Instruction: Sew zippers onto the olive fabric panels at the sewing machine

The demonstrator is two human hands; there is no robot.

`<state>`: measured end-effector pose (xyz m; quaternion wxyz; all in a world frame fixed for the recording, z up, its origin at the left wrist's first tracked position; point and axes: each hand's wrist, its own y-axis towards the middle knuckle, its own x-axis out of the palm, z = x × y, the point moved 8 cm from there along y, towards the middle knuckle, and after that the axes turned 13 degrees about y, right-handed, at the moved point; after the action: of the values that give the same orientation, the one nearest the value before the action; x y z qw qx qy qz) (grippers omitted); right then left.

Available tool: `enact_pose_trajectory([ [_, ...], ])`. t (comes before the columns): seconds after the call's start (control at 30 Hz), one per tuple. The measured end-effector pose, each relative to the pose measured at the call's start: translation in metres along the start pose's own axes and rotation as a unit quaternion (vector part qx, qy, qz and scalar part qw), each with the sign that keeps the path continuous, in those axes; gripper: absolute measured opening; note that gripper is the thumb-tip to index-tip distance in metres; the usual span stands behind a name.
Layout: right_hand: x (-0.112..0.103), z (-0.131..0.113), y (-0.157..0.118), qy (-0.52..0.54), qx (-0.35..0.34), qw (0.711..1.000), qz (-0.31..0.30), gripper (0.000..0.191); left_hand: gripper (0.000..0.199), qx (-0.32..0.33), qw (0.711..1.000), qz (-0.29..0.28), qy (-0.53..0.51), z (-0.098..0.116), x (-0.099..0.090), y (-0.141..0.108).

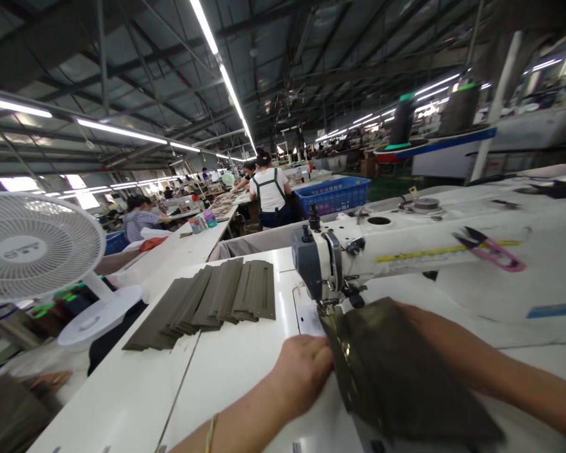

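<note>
A dark olive fabric piece (405,377) with a zipper of gold-coloured teeth lies under the needle area of a white sewing machine (405,245). At the fabric's left edge, just in front of the presser foot, my left hand (306,365) has its fingers curled and closed on it. My right hand (412,318) reaches in behind the raised part of the fabric; its fingers are hidden there. Left of the machine, a fanned-out row of flat olive fabric pieces (221,292) lies on the white table (231,371).
A white fan (42,248) stands at the left. Pink-handled snips (493,251) lie on the machine arm beside a yellow tape measure. Behind are a blue crate (332,196), thread cones (402,123) and several people at other tables.
</note>
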<state>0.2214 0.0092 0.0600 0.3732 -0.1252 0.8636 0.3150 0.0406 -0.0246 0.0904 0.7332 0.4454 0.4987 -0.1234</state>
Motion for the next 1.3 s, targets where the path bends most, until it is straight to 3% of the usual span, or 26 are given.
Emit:
enact_pose_trajectory([
  [0.1,0.004,0.025,-0.021,-0.033,-0.062,0.997,-0.021,0.038,0.013,0.111,0.993,-0.047,0.018,0.021,0.004,-0.01],
  [0.23,0.011,0.037,-0.034,-0.031,-0.071,0.997,0.028,0.036,0.015,0.057,0.995,-0.069,0.049,0.005,0.008,0.002],
  [0.3,0.002,0.04,-0.032,0.015,-0.013,0.997,0.068,0.034,0.015,0.024,0.996,-0.06,0.069,-0.005,0.014,0.009],
  [0.4,-0.015,0.048,-0.018,0.087,0.137,0.98,0.117,0.037,0.02,0.017,0.995,-0.039,0.085,-0.01,0.029,0.011],
  [0.47,-0.018,0.049,-0.002,0.093,0.208,0.969,0.099,0.041,0.025,0.019,0.993,-0.014,0.114,-0.012,0.037,0.007],
  [0.57,-0.015,0.051,0.022,0.046,0.241,0.968,0.049,0.029,0.023,0.037,0.984,0.004,0.175,-0.013,0.046,0.002],
  [0.67,-0.011,0.054,0.032,0.003,0.2,0.979,0.036,0.015,0.011,0.037,0.976,0.014,0.214,-0.013,0.045,0.002],
  [0.77,-0.005,0.052,0.03,-0.067,0.138,0.988,0.026,0.016,0.003,0.023,0.978,-0.002,0.207,-0.009,0.038,0.008],
  [0.87,-0.002,0.022,0.031,-0.218,0.012,0.974,0.065,0.025,0.005,0.003,0.985,-0.014,0.171,-0.005,0.031,0.01],
  [0.93,0.005,-0.01,0.031,-0.256,-0.078,0.959,0.097,0.027,0.008,-0.016,0.991,0.007,0.133,-0.006,0.025,0.009],
  [1.0,0.017,-0.035,0.031,-0.209,-0.123,0.965,0.101,0.026,0.009,-0.05,0.992,0.039,0.107,-0.011,0.018,0.005],
  [1.1,0.035,-0.051,0.031,-0.128,-0.118,0.982,0.075,0.03,0.019,-0.095,0.988,0.052,0.111,-0.022,0.014,0.001],
  [1.2,0.045,-0.051,0.029,-0.099,-0.108,0.988,0.046,0.036,0.032,-0.035,0.991,0.023,0.126,-0.018,0.018,0.005],
  [1.3,0.046,-0.048,0.03,-0.081,-0.113,0.99,0.025,0.039,0.026,0.03,0.991,0.01,0.129,-0.011,0.022,0.01],
])
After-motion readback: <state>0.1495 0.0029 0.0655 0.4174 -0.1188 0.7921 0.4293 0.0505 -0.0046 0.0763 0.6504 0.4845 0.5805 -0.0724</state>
